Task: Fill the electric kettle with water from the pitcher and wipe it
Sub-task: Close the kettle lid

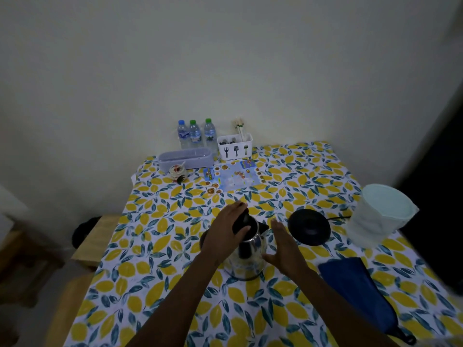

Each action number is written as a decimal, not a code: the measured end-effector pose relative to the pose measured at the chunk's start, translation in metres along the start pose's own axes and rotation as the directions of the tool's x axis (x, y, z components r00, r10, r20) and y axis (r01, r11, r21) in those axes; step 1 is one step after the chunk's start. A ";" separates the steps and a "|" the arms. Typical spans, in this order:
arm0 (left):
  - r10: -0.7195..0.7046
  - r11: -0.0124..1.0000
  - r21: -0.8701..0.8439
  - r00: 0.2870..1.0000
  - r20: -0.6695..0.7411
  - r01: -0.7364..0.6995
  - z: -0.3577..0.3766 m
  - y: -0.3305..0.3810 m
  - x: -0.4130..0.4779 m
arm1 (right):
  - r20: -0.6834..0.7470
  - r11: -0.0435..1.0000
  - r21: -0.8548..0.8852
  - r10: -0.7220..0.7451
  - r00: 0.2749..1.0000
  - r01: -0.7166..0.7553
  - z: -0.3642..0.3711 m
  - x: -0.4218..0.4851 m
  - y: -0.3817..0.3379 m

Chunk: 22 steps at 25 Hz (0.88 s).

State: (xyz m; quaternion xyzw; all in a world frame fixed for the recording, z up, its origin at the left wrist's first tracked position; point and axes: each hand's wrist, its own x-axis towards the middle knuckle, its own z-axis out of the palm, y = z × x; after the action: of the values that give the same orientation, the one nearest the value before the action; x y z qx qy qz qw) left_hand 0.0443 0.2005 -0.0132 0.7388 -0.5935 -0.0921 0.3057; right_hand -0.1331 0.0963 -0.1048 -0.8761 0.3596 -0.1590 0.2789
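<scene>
1. Fingers of the left hand clasp the kettle lid; the right hand rests open against its right side.
2. Kettle stands near-centre, off its base.
3. Pitcher sits far right; a careless reach could tip it.

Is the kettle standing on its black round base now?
No, the kettle stands on the tablecloth, apart from the base.

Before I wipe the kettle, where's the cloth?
In the head view, the blue cloth lies on the table's near right, right of the kettle, below the pitcher.
</scene>
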 end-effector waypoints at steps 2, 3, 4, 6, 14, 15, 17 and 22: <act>0.008 0.996 0.082 0.995 0.100 -0.017 0.012 0.001 0.006 | 0.020 1.000 0.016 -0.023 1.000 0.023 0.001 0.005 -0.001; 0.004 0.993 0.115 0.990 0.140 -0.021 0.017 -0.001 0.008 | 0.022 0.999 0.033 -0.032 0.999 0.031 0.002 0.007 -0.002; -0.001 0.989 0.148 0.984 0.176 -0.025 0.022 -0.003 0.010 | 0.024 0.998 0.053 -0.035 0.999 0.034 0.003 0.009 -0.002; -0.005 0.979 0.200 0.977 0.213 -0.039 0.028 -0.009 0.011 | 0.035 0.995 0.091 -0.042 0.998 0.039 0.005 0.011 -0.001; -0.040 0.985 0.172 0.985 0.169 0.011 0.039 -0.015 0.014 | 0.044 0.988 0.145 -0.065 0.997 0.058 0.009 0.012 0.008; -0.044 0.984 0.178 0.984 0.175 0.012 0.040 -0.014 0.016 | 0.043 0.987 0.151 -0.070 0.997 0.062 0.009 0.012 0.008; -0.049 0.982 0.187 0.981 0.189 0.014 0.041 -0.014 0.020 | 0.050 0.985 0.160 -0.080 0.996 0.072 0.009 0.012 0.009; -0.038 0.971 0.240 0.981 0.188 -0.008 0.042 -0.001 0.022 | 0.007 0.987 0.127 -0.101 0.995 0.099 0.002 0.000 0.021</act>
State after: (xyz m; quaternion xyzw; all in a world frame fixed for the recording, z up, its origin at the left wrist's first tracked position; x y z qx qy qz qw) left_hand 0.0308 0.1657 -0.0423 0.7625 -0.6213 -0.0926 0.1554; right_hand -0.1434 0.0850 -0.1193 -0.8746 0.3028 -0.1895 0.3278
